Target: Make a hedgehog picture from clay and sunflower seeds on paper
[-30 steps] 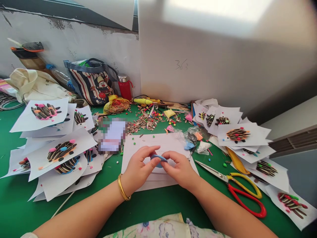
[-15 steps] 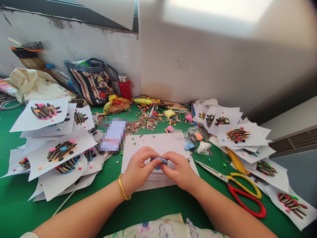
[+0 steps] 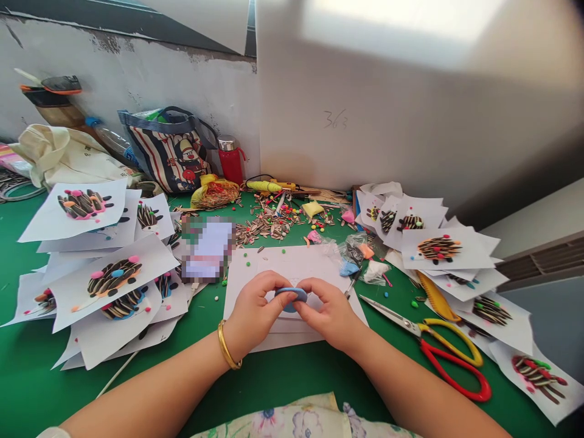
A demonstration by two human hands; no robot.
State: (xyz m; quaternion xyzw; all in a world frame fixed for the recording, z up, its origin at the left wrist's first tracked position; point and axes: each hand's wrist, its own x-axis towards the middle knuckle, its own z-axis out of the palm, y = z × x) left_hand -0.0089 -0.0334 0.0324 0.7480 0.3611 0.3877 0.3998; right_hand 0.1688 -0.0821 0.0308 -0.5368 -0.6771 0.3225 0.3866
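Blue modelling clay strip (image 3: 291, 293), held in a narrow grip by left hand (image 3: 259, 310) and right hand (image 3: 327, 311), over white paper (image 3: 274, 261), lower center

single view, from a camera worn on the person's head. it looks forward and down across the green table (image 3: 292, 377), with the wall (image 3: 365, 103) filling the upper frame. close range: left hand (image 3: 258, 310) and right hand (image 3: 331, 313) sit just below centre, forearms (image 3: 150, 389) entering from the bottom edge.
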